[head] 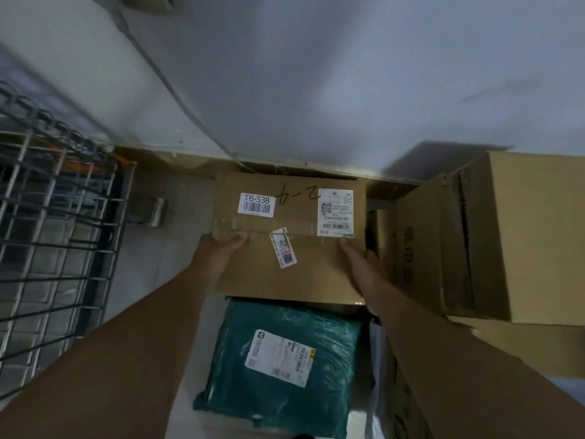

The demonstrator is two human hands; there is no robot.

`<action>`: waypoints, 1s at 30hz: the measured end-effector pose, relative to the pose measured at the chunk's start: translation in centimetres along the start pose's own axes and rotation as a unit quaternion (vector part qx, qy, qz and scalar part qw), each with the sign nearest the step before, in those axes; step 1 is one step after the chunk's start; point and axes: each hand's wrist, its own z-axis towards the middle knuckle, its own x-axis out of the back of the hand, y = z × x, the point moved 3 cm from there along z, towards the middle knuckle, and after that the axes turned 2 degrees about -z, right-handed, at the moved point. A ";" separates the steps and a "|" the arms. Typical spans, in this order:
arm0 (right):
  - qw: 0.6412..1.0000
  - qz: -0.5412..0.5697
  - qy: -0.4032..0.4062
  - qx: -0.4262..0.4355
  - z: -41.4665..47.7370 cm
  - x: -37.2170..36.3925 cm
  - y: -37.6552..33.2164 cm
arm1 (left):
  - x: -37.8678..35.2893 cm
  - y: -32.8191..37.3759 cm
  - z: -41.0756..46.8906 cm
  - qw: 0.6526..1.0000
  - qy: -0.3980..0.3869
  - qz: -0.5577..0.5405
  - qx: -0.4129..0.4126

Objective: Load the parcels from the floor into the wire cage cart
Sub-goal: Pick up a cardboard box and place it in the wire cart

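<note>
Green bagged parcel (285, 359) lies nearest, beside a cardboard box (285, 217). Left hand (221, 253) and right hand (357, 264) grip that box's opposite sides; wire cage cart (53, 232) stands left.

Light: dim, flat, bluish-grey everywhere; no lamp visible from here.
Brightest patch: the pale wall (348, 74), smeared with blur at upper left.
Shadow: a soft dark one on the wall just above the big carton (522, 232).
Blur: bars of the wire cage cart (47, 232) streak and double at the left edge.
Distortion: forearms (95, 375) balloon and stretch toward the bottom corners.
Sharpest: white labels (256, 203) on the cardboard box (285, 280); the large print reads, the small print is mush.
Sheen: faint gloss on the green bag (253, 359).
</note>
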 end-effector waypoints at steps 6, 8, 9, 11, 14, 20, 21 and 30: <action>0.999 0.032 -0.003 0.023 -0.6 -0.8 0.8 | 1.0 -0.3 -0.3 0.996 -0.081 -0.025 0.035; 0.998 0.045 0.010 0.033 -1.4 -0.8 0.9 | 1.5 -0.1 -1.2 0.997 -0.069 -0.027 0.026; 0.998 0.048 0.018 0.039 -2.0 -0.7 0.8 | 1.6 0.1 -1.8 0.998 -0.057 -0.031 0.018; 0.997 0.056 0.019 0.050 -3.4 -0.6 0.4 | 2.2 0.4 -3.3 0.998 -0.038 -0.045 0.002; 0.996 0.052 0.018 0.074 -6.1 0.1 -1.2 | 3.6 1.0 -5.6 0.997 -0.028 -0.071 -0.019; 0.990 0.072 0.046 0.112 -13.0 2.3 -4.0 | 5.9 5.1 -11.7 0.992 -0.042 -0.101 -0.066; 0.989 0.079 0.049 0.116 -14.4 2.6 -4.4 | 6.4 5.8 -12.9 0.991 -0.040 -0.102 -0.073; 0.972 0.127 0.043 0.195 -33.7 6.9 -8.4 | 13.1 13.8 -30.7 0.979 -0.059 -0.113 -0.160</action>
